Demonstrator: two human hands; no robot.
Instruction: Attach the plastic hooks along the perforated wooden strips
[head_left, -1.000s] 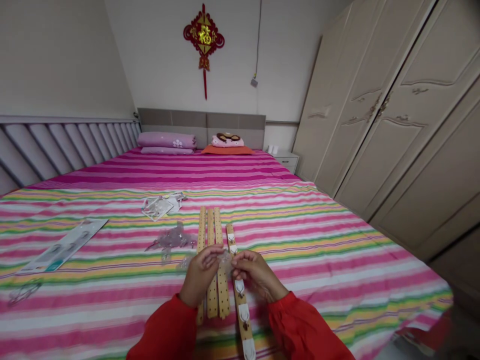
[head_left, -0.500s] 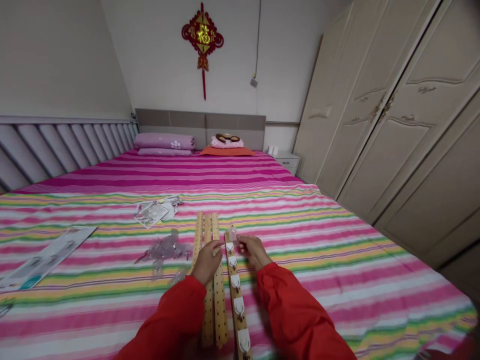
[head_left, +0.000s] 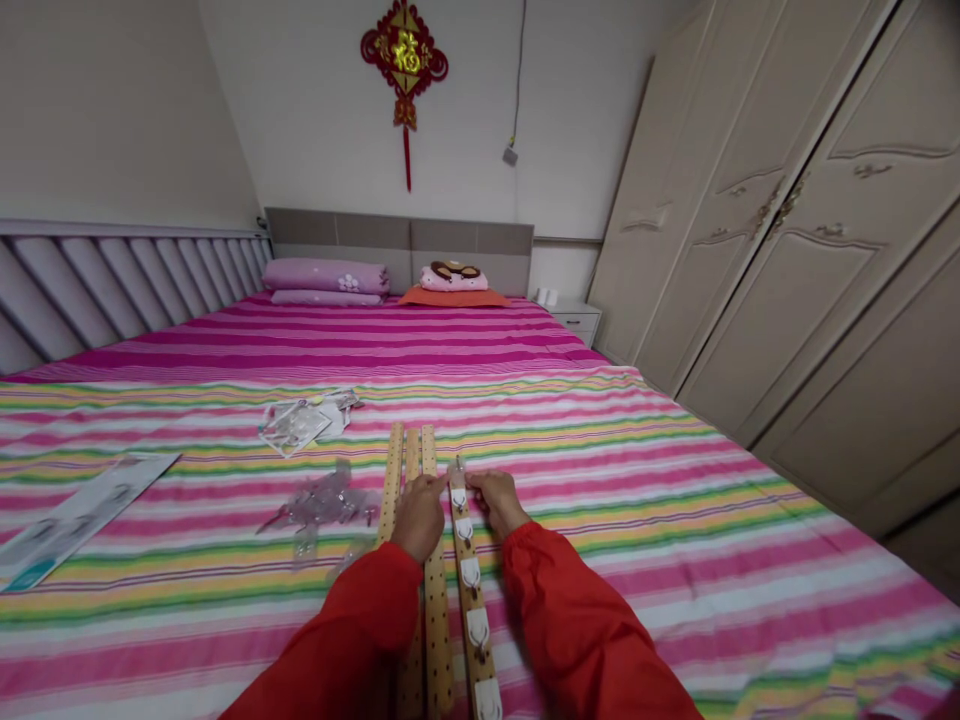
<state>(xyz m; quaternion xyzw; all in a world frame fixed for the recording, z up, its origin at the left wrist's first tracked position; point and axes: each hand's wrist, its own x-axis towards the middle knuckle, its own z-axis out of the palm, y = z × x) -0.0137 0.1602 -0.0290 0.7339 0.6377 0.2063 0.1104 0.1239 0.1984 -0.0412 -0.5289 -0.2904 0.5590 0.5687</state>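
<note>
A narrow wooden strip [head_left: 468, 600] with holes lies lengthwise on the bed and carries a row of white hooks [head_left: 470, 573]. At its far end sits a clear adhesive hook [head_left: 458, 468], over the wood. My left hand [head_left: 420, 515] is closed, its fingertips at the strip's left edge near that end. From the other side my right hand [head_left: 495, 498] pinches at the clear hook's right edge; the exact contact is partly hidden. Several more perforated wooden strips [head_left: 429, 450] lie side by side beneath and beside my left hand.
A pile of clear hooks [head_left: 326, 500] lies left of the strips. Beyond it are opened packets [head_left: 296, 425], and farther left a long packaging card [head_left: 82, 515]. Everything rests on a striped bedsheet [head_left: 637, 560]. A wardrobe [head_left: 795, 270] stands along the right.
The clear hook has moved left from beside the strip's end to over it, with my right hand following. My left fingertips stay by the strip's edge. The camera view has shifted slightly.
</note>
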